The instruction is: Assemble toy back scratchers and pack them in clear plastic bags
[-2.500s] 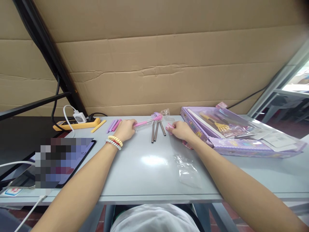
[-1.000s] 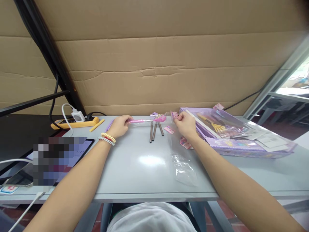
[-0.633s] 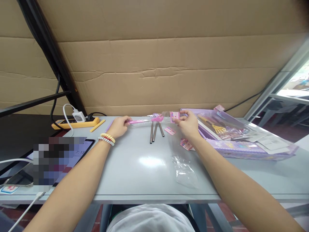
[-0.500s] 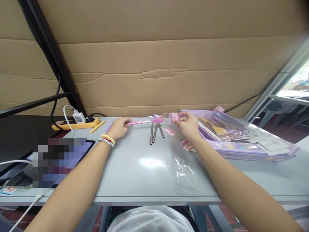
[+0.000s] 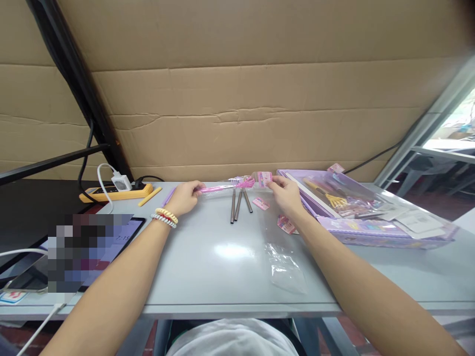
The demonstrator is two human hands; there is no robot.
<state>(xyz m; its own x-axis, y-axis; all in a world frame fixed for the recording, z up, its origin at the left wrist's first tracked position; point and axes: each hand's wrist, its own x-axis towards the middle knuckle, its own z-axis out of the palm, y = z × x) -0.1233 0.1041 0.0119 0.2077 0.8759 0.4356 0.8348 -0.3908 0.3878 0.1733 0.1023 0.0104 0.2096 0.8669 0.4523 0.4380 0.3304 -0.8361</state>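
A pink hand-shaped stick (image 5: pixel 222 187) in a clear plastic wrapper stretches level between my two hands. My left hand (image 5: pixel 185 196), with beaded bracelets at its wrist, is closed on the handle end. At the other end, my right hand (image 5: pixel 287 193) pinches the wrapper by its pink label card (image 5: pixel 264 178). Three brown metal tubes (image 5: pixel 238 205) lie on the table just below the stick. A small pink card (image 5: pixel 261 203) lies to their right, and another pink card (image 5: pixel 285 223) is beside my right forearm.
At the right, a purple box (image 5: pixel 371 232) holds a yellow hand-shaped stick and packages. A crumpled clear bag (image 5: pixel 285 269) lies near the front. On the left are a yellow power strip (image 5: pixel 115 193), a yellow stick (image 5: pixel 150 196), a tablet (image 5: pixel 129 232) and white cables.
My right hand has moved slightly left and down, and its fingers have closed more on the wrapper's label end. The pink stick has shifted slightly right.
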